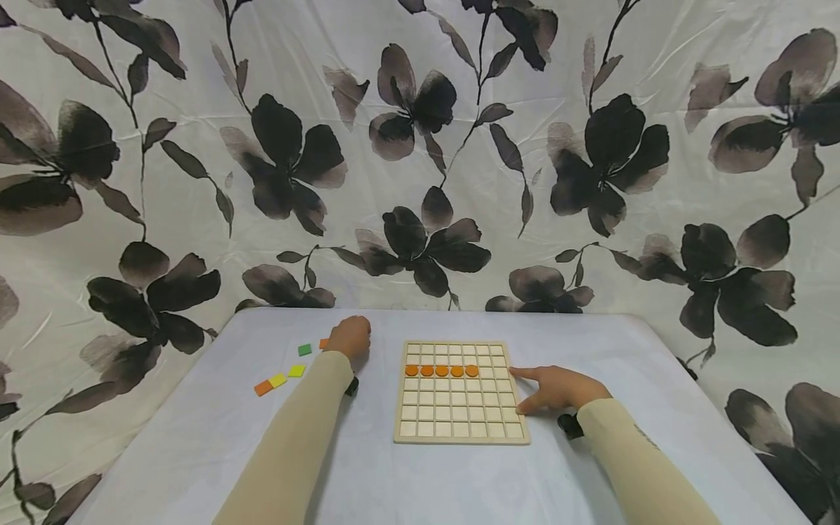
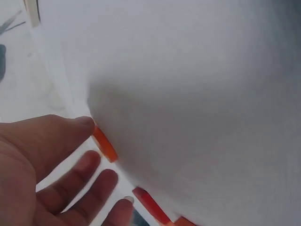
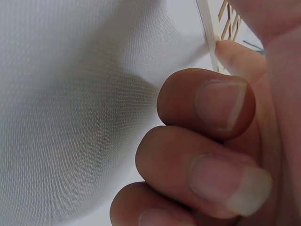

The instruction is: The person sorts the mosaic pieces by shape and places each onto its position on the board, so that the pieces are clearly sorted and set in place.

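Observation:
A pale wooden grid board lies flat on the table, with several orange discs in one row starting at its left side. My right hand touches the board's right edge with index finger and thumb. Its other fingers are curled in the right wrist view. Left of the board, my left hand is lowered to the table among loose pieces. In the left wrist view its thumb and a fingertip pinch an orange piece, seen edge-on. A red piece lies just beyond the fingers.
Loose on the left of the white table are a green piece, a yellow piece, another yellow piece and an orange piece. One more orange piece shows beside the left hand. Behind hangs a flowered cloth.

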Available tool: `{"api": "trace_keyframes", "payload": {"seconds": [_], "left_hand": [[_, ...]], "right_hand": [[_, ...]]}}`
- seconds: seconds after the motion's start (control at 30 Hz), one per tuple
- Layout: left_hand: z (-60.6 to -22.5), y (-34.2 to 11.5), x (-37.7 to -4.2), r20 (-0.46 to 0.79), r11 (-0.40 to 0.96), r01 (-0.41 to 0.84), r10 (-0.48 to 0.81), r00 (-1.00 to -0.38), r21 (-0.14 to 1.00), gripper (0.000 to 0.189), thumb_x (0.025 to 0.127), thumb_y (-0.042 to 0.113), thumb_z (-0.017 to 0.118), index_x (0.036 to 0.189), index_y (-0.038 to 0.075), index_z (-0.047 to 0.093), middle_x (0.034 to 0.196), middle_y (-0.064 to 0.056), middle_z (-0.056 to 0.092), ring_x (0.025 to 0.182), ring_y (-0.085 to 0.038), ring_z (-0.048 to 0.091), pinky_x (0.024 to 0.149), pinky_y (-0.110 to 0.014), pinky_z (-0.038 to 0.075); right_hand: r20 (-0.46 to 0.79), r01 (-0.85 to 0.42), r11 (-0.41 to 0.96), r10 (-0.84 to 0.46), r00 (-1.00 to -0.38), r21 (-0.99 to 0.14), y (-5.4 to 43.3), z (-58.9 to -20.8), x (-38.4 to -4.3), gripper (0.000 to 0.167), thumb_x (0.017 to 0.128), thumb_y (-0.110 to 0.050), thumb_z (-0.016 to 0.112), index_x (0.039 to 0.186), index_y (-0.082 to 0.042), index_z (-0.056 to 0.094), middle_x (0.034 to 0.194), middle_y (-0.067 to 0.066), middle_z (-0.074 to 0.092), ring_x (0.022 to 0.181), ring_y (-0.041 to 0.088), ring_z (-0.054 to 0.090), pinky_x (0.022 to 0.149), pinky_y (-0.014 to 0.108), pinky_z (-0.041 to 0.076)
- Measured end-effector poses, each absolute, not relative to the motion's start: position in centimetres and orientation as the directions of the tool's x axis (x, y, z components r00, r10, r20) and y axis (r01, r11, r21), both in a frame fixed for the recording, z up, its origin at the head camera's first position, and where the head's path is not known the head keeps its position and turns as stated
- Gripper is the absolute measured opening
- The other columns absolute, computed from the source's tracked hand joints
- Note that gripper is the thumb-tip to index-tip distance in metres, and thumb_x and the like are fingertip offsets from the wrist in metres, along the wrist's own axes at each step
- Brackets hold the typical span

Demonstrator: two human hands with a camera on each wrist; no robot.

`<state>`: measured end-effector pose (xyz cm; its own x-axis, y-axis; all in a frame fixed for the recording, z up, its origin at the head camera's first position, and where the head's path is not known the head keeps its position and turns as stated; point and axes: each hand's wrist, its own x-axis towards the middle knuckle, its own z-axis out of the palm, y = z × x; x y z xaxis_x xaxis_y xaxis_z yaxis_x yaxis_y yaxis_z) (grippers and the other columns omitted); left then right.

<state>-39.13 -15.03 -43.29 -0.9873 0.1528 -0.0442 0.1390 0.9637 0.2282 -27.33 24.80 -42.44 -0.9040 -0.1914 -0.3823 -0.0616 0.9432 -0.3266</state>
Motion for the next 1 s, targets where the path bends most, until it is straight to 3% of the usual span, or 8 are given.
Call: {"api": "trace_keyframes", "payload": {"seconds": [0.27,0.5,0.8,1.0], "left_hand": [[-43.9,-15.8,-39.7,-0.034,0.958,0.158,0.171,-0.985,0.238,0.017,0.092,0.008,0.058,0.104,0.001,0.068,0.101,-0.013,0.071,0.096,-0.031,0.066,0.086,-0.048,0.053],[-43.6,-15.6,-39.3,-0.053,0.956,0.132,0.151,-0.987,0.260,0.020,0.086,0.010,0.065,0.103,0.001,0.067,0.098,-0.013,0.070,0.092,-0.029,0.066,0.085,-0.048,0.052],[-43.1,-14.8,-38.7,-0.086,0.934,0.116,0.154,-0.984,0.336,0.023,0.087,0.012,0.064,0.107,0.000,0.065,0.102,-0.012,0.067,0.093,-0.026,0.062,0.088,-0.044,0.051],[-42.6,-13.7,-38.5,-0.078,0.920,0.150,0.190,-0.979,0.362,0.018,0.086,0.012,0.066,0.101,0.001,0.066,0.096,-0.009,0.064,0.085,-0.023,0.058,0.085,-0.040,0.050]], "right_hand": [[-0.379,-0.065,0.944,-0.192,-0.905,-0.324,24.8,-42.2,-27.2,0.089,0.070,-0.052,0.080,0.147,-0.032,0.040,0.147,0.016,0.046,0.138,0.040,0.038,0.106,0.060,0.034],[-0.382,-0.059,0.943,-0.189,-0.904,-0.327,24.8,-42.2,-27.0,0.089,0.071,-0.053,0.079,0.147,-0.033,0.040,0.148,0.016,0.045,0.138,0.040,0.038,0.106,0.060,0.033],[-0.381,-0.066,0.943,-0.195,-0.904,-0.326,24.6,-42.0,-26.9,0.087,0.072,-0.051,0.079,0.147,-0.033,0.040,0.147,0.016,0.046,0.138,0.040,0.038,0.106,0.060,0.034],[-0.393,-0.054,0.949,-0.181,-0.902,-0.312,24.5,-42.1,-26.9,0.088,0.072,-0.052,0.079,0.148,-0.034,0.039,0.148,0.016,0.045,0.138,0.041,0.038,0.106,0.060,0.033]]}}
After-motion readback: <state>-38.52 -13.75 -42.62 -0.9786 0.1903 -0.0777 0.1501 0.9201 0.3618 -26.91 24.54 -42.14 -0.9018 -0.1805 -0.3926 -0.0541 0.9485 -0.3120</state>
